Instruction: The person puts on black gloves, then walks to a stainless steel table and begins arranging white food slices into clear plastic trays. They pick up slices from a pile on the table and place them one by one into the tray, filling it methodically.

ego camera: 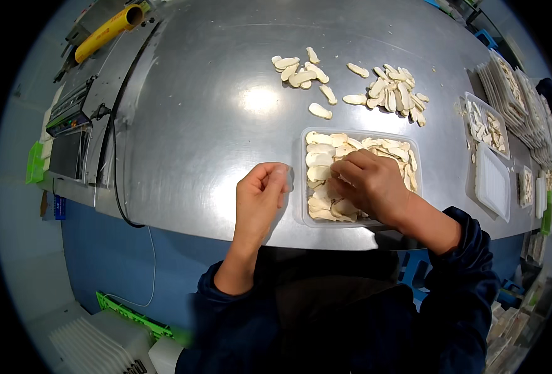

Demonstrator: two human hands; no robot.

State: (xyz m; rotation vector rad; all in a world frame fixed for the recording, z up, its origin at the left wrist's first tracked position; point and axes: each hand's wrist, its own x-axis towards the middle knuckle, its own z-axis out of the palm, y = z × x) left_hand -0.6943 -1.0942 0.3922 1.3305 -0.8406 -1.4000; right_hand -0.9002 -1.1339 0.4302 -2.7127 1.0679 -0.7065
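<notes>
A clear plastic tray [305, 196] filled with overlapping pale mushroom slices [320, 160] lies on the stainless steel table [187, 140] before me. My right hand [371, 187] is over the middle of the tray, palm down, its fingertips bent down at the slices; whether it grips one is hidden. Left of the tray, my left hand [262, 191] hovers with curled fingers and the thumb against them, and no object shows in it. Beyond the tray lie a small group of slices [301, 75] and a larger heap [392, 93], with a few single slices between them.
At the right stand stacked plastic trays [505, 93], a partly filled tray [507, 145] and a white ribbed tray [493, 182]. At the left are a yellow tube [107, 35], an electrical device [72, 107] and a black cable [116, 177] hanging over the table's front edge.
</notes>
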